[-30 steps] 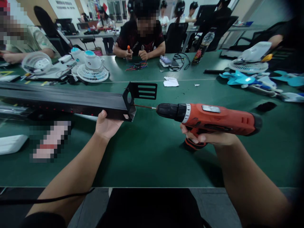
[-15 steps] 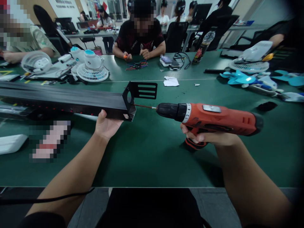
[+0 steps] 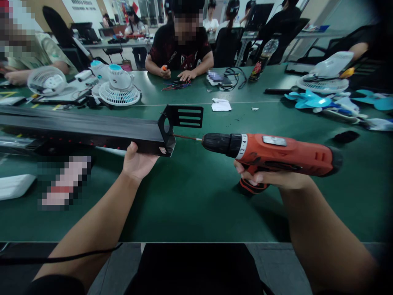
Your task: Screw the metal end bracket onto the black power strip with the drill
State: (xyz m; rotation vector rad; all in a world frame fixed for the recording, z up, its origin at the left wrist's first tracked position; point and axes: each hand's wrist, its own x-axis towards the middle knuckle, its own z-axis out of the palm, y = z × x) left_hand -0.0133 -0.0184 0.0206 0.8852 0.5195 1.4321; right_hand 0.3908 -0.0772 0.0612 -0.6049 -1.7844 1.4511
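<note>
In the head view, my 2 hands have barely moved in the last second. My left hand (image 3: 139, 162) grips the near end of the long black beam (image 3: 92, 129), thumb on its side and palm underneath. My right hand (image 3: 273, 178) is closed round the handle of the orange drill (image 3: 285, 151); I can't tell whether the trigger is pressed. The drill's back end has drifted slightly right, yet the thin bit (image 3: 186, 137) keeps its tip at the lower part of the slotted bracket (image 3: 187, 117) on the beam's end. I judge the work there to be at the same stage, with the drill still lined up; whether the tip is seated is too small to tell.

The clearer change is across the green tabletop (image 3: 196, 209): a co-worker (image 3: 184, 47) has lowered a spread hand (image 3: 187, 75) beside the coloured wires (image 3: 176, 85).

A white fan (image 3: 119, 94) stands beyond the beam, white paper (image 3: 221, 105) lies past the bracket, and blue blades (image 3: 307, 99) lie to the right, near a bottle (image 3: 258, 71). Behind, more people sit among chairs and desks.
</note>
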